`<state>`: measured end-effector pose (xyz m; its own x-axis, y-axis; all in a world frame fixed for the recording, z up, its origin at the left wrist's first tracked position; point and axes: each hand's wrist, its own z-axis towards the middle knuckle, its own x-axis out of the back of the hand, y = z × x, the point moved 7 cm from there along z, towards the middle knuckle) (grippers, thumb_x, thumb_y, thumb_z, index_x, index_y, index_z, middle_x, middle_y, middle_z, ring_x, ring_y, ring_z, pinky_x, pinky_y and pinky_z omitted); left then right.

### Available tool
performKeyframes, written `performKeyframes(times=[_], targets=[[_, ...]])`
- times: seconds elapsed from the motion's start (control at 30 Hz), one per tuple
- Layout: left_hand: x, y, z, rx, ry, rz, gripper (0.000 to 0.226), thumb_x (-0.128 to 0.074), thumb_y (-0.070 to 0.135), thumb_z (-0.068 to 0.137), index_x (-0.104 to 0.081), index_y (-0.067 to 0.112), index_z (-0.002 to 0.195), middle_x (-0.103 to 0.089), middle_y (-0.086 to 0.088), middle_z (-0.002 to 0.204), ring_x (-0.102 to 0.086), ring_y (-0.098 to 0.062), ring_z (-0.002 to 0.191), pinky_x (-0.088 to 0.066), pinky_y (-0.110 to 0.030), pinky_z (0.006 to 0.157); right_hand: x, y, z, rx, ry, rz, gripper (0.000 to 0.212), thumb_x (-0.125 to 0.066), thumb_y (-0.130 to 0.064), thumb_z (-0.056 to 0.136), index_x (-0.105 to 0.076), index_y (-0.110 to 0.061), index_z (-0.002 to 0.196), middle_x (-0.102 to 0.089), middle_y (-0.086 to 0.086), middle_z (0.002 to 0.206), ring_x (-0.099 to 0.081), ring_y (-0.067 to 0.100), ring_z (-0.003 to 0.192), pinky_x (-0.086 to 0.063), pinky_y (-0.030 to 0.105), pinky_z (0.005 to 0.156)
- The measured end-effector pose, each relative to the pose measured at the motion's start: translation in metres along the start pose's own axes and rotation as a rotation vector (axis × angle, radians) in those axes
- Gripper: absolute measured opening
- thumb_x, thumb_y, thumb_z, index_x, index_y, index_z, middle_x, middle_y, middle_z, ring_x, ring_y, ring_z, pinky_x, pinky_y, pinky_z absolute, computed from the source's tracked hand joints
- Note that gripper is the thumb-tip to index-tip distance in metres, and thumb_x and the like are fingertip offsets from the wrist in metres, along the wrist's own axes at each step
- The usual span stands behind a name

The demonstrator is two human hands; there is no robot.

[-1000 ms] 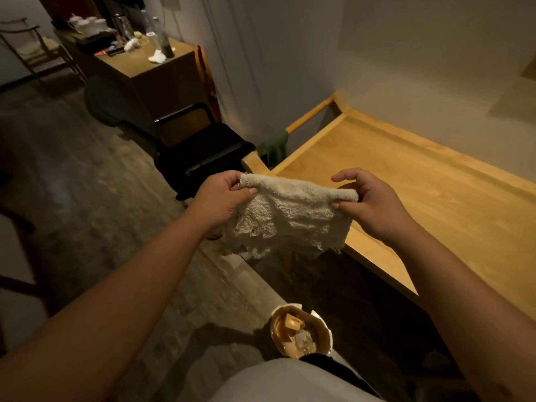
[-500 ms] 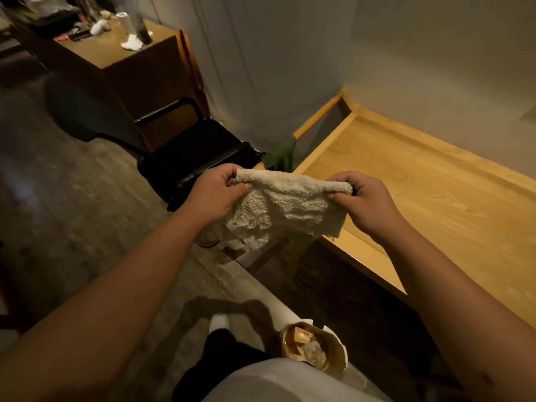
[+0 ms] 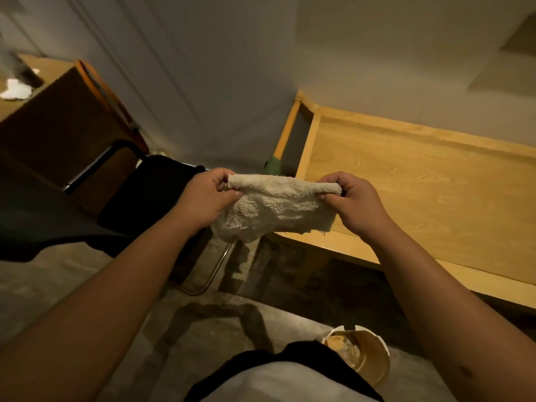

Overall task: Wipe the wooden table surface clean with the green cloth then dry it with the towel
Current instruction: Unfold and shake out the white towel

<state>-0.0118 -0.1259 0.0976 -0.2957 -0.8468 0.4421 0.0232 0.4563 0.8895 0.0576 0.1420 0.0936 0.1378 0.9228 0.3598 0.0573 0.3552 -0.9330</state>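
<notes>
A cream terry towel is stretched in the air between my hands, just off the near left corner of the wooden table. My left hand pinches its left top corner and my right hand pinches the right one. The towel's lower edge hangs loose and overlaps the table's front rim. The green cloth hangs over the table's left side rail, mostly hidden behind the towel. The light wood tabletop stretches to the right along a grey wall.
A black chair with a metal frame stands left of the table. Behind it is a brown wooden cabinet with a white rag on top. On the concrete floor near my feet sits a cracked white bucket.
My view has tilted down and shifted toward the table. Both hands have moved slightly apart, pulling the towel's top edge tauter; each keeps its grip.
</notes>
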Motion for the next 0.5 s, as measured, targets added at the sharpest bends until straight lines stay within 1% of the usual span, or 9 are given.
performKeyframes(times=[0.1,0.13,0.2,0.27,0.37,0.43,0.5], targets=[[0.000,-0.002,0.028,-0.007,-0.056,-0.030,0.033,-0.072,-0.003,0.088,-0.068,0.030,0.091,-0.073,0.012,0.084,-0.068,0.003,0.078,-0.052,-0.023,0.075,0.004,-0.002,0.016,-0.004,0.058,-0.015,0.030,-0.069,-0.004,0.088,-0.066,-0.033,0.097,-0.064,-0.011,0.095,-0.057,0.008,0.088,-0.050,0.031,0.077],[-0.002,-0.003,0.038,-0.003,-0.069,-0.035,0.034,-0.072,-0.004,0.088,-0.068,0.029,0.090,-0.073,0.012,0.082,-0.068,0.002,0.077,-0.051,-0.025,0.077,0.006,-0.002,0.022,-0.003,0.076,-0.025,0.031,-0.070,-0.005,0.088,-0.065,-0.033,0.099,-0.064,-0.013,0.095,-0.058,0.007,0.088,-0.050,0.031,0.078],[-0.008,-0.003,0.057,-0.004,-0.092,-0.030,0.034,-0.071,-0.005,0.088,-0.067,0.029,0.089,-0.073,0.013,0.080,-0.067,0.002,0.076,-0.052,-0.027,0.077,0.012,0.002,0.033,-0.001,0.104,-0.031,0.031,-0.071,-0.005,0.087,-0.065,-0.034,0.096,-0.065,-0.014,0.092,-0.058,0.000,0.082,-0.049,0.027,0.073],[-0.014,0.001,0.079,-0.020,-0.112,-0.009,0.034,-0.071,-0.005,0.088,-0.067,0.029,0.089,-0.073,0.012,0.081,-0.067,0.000,0.077,-0.054,-0.029,0.079,0.019,0.009,0.048,-0.014,0.116,-0.018,0.032,-0.070,-0.004,0.086,-0.065,-0.035,0.092,-0.065,-0.014,0.091,-0.058,-0.003,0.079,-0.046,0.025,0.071],[-0.022,0.009,0.114,-0.049,-0.134,0.039,0.034,-0.071,-0.003,0.089,-0.066,0.030,0.091,-0.072,0.007,0.089,-0.068,-0.009,0.085,-0.056,-0.032,0.084,0.026,0.026,0.077,-0.026,0.118,-0.012,0.033,-0.070,-0.004,0.087,-0.066,-0.036,0.087,-0.066,-0.014,0.090,-0.058,0.005,0.082,-0.047,0.029,0.072],[-0.025,0.012,0.138,-0.057,-0.139,0.070,0.034,-0.071,-0.002,0.089,-0.066,0.032,0.091,-0.072,0.009,0.091,-0.069,-0.006,0.086,-0.055,-0.029,0.083,0.030,0.035,0.099,-0.027,0.118,-0.011,0.031,-0.070,-0.005,0.087,-0.067,-0.036,0.086,-0.067,-0.014,0.089,-0.058,0.007,0.082,-0.048,0.031,0.072],[-0.026,0.016,0.162,-0.047,-0.127,0.092,0.035,-0.070,-0.001,0.090,-0.065,0.034,0.091,-0.073,0.008,0.093,-0.069,-0.009,0.089,-0.055,-0.031,0.084,0.033,0.041,0.123,-0.030,0.112,-0.025,0.030,-0.070,-0.006,0.087,-0.067,-0.036,0.086,-0.067,-0.012,0.089,-0.058,0.007,0.081,-0.049,0.032,0.071]])
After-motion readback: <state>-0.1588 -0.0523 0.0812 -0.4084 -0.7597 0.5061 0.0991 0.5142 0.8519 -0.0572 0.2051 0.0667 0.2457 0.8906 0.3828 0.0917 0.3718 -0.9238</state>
